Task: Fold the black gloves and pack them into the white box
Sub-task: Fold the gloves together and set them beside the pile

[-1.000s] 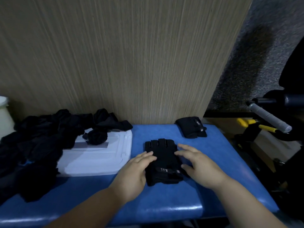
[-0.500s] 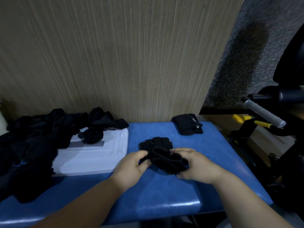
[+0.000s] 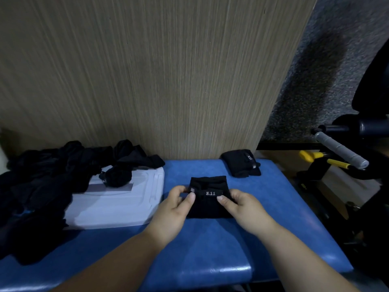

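On the blue bench (image 3: 210,249), a heap of black gloves (image 3: 42,182) covers the left end and overlaps the white box (image 3: 117,205), the left hand (image 3: 174,209) and right hand (image 3: 242,207) each pinch the strap of a folded glove (image 3: 208,207) at the middle, and a second folded glove (image 3: 240,165) lies by the back edge.

Pretty dim shot, colours kinda muddy. The wood panel (image 3: 147,81) catches the most light, nice and even; the grey wall (image 3: 305,70) beside it has a big soft shadow. White glare strip along the bench (image 3: 227,270) near edge, so the light's overhead. The pile (image 3: 37,197) on the left is crushed to a black blob, but the glove (image 3: 208,207) label reads sharp. Fisheye bends the edges, and the gear (image 3: 341,147) on the right sinks into dark.
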The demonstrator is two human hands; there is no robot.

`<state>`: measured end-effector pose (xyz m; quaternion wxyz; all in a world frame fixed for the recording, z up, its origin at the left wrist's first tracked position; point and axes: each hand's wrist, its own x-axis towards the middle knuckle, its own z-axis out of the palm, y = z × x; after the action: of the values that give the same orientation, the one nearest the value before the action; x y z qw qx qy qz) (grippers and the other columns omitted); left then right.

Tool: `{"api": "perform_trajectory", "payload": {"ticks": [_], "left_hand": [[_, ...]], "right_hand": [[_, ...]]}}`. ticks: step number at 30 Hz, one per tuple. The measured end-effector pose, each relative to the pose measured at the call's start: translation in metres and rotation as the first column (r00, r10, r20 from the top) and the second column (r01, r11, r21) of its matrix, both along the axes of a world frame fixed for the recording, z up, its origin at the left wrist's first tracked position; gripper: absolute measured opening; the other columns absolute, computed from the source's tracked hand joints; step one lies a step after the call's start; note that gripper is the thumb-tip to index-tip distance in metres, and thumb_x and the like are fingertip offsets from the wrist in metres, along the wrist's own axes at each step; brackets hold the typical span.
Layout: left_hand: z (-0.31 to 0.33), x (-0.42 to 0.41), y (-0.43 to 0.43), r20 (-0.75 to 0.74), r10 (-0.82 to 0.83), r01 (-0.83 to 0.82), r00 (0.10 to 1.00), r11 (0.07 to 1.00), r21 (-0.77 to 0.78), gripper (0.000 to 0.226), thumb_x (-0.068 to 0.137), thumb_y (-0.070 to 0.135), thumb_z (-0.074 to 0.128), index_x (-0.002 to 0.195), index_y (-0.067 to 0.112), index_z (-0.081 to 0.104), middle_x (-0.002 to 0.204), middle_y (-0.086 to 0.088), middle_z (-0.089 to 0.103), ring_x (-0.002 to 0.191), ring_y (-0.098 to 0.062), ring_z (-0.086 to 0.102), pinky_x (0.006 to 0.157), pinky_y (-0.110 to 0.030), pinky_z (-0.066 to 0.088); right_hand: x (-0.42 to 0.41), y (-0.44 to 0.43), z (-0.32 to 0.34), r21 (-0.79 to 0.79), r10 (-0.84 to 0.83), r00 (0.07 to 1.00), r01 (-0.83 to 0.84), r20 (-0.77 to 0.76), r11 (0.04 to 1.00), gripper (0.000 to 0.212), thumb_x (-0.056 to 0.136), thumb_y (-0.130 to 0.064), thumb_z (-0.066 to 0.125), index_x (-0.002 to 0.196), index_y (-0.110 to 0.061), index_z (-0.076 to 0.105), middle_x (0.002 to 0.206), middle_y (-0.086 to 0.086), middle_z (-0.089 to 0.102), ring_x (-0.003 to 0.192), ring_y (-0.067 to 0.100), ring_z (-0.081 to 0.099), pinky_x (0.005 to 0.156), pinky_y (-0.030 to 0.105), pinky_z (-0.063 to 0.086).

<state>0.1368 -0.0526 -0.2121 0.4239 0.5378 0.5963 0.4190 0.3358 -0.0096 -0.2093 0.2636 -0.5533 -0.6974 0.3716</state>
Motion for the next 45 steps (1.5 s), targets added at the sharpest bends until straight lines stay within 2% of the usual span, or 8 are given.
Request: {"api": "perform_trajectory", "payload": {"ticks": [4, 8, 11, 17, 21, 27, 38, 45], "left_hand": [[-0.002, 0.003, 0.002, -0.121, -0.060, 0.065, 0.991, 0.997, 0.037, 0.042, 0.095, 0.023, 0.056, 0.132, 0.025, 0.036, 0.065, 0.013, 0.058, 0.062, 0.009, 0.056, 0.061, -0.007, 0.040], [-0.006, 0.004, 0.010, -0.308, 0.012, 0.016, 0.951, 0.996, 0.085, 0.047, 0.096, 0.026, 0.053, 0.138, 0.023, 0.034, 0.061, 0.010, 0.043, 0.053, -0.001, 0.046, 0.054, -0.014, 0.038], [-0.006, 0.007, 0.010, -0.413, 0.054, -0.015, 0.909, 0.995, 0.098, 0.049, 0.095, 0.027, 0.053, 0.139, 0.025, 0.032, 0.082, 0.011, 0.049, 0.067, -0.002, 0.049, 0.060, -0.011, 0.037], [-0.015, 0.014, 0.005, -0.656, 0.100, 0.149, 0.748, 0.938, 0.313, 0.048, 0.095, 0.024, 0.044, 0.141, 0.033, 0.035, 0.151, 0.012, 0.023, 0.128, -0.013, 0.036, 0.105, -0.029, 0.033], [-0.016, 0.013, 0.003, -0.839, -0.086, 0.345, 0.537, 0.930, 0.125, 0.063, 0.091, 0.054, 0.005, 0.151, 0.036, 0.011, 0.160, 0.017, -0.002, 0.146, -0.008, -0.011, 0.116, -0.032, -0.005], [-0.016, 0.008, 0.004, -0.869, -0.243, 0.358, 0.431, 0.930, -0.083, 0.066, 0.099, 0.053, 0.025, 0.150, 0.033, -0.012, 0.158, 0.012, -0.018, 0.144, -0.009, -0.021, 0.119, -0.038, -0.011], [-0.010, 0.001, -0.009, -0.760, -0.126, 0.175, 0.638, 0.984, -0.016, 0.067, 0.101, 0.020, 0.034, 0.153, 0.019, -0.008, 0.159, 0.005, -0.018, 0.147, -0.012, -0.008, 0.116, -0.020, -0.002], [0.001, 0.006, -0.013, -0.633, -0.001, 0.011, 0.774, 1.000, 0.012, 0.046, 0.098, 0.033, 0.042, 0.139, 0.020, 0.026, 0.115, 0.003, 0.052, 0.109, -0.014, 0.046, 0.094, -0.028, 0.040]], "right_hand": [[-0.004, 0.004, -0.002, 0.035, -0.119, 0.990, 0.116, 0.078, 0.993, 0.044, 0.094, -0.044, 0.053, 0.085, -0.003, 0.062, 0.080, 0.014, 0.068, 0.077, 0.027, 0.063, 0.068, 0.038, 0.049], [-0.009, 0.004, -0.005, 0.104, -0.177, 0.968, 0.160, 0.180, 0.982, 0.046, 0.094, -0.044, 0.053, 0.071, -0.005, 0.051, 0.067, 0.001, 0.048, 0.061, 0.014, 0.045, 0.051, 0.022, 0.032], [-0.013, 0.003, -0.008, 0.196, -0.227, 0.948, 0.185, 0.224, 0.963, 0.026, 0.092, -0.043, 0.057, 0.096, -0.017, 0.055, 0.086, -0.005, 0.055, 0.078, 0.012, 0.051, 0.062, 0.019, 0.036], [-0.024, -0.002, -0.011, 0.363, -0.232, 0.916, 0.105, 0.327, 0.926, 0.050, 0.094, -0.032, 0.052, 0.141, -0.028, 0.034, 0.129, 0.001, 0.049, 0.114, 0.022, 0.053, 0.086, 0.033, 0.044], [-0.023, 0.002, -0.014, 0.426, -0.108, 0.898, -0.094, 0.426, 0.900, 0.054, 0.096, -0.016, 0.043, 0.146, -0.034, 0.033, 0.154, -0.010, 0.028, 0.143, 0.015, 0.021, 0.111, 0.035, 0.027], [-0.023, 0.006, -0.016, 0.205, 0.123, 0.843, -0.265, 0.523, 0.942, 0.048, 0.104, -0.038, 0.027, 0.151, -0.035, 0.017, 0.158, -0.020, 0.011, 0.146, 0.001, -0.001, 0.117, 0.029, 0.007], [-0.016, 0.012, -0.003, 0.196, -0.026, 0.876, -0.079, 0.481, 0.977, 0.044, 0.100, -0.040, 0.039, 0.141, -0.024, 0.044, 0.139, -0.004, 0.049, 0.132, 0.016, 0.037, 0.110, 0.028, 0.027], [0.000, 0.009, 0.003, -0.019, -0.111, 0.945, 0.123, 0.308, 0.992, 0.072, 0.077, -0.043, 0.071, 0.138, -0.025, 0.039, 0.073, -0.013, 0.049, 0.081, 0.011, 0.055, 0.059, 0.018, 0.036]]}}
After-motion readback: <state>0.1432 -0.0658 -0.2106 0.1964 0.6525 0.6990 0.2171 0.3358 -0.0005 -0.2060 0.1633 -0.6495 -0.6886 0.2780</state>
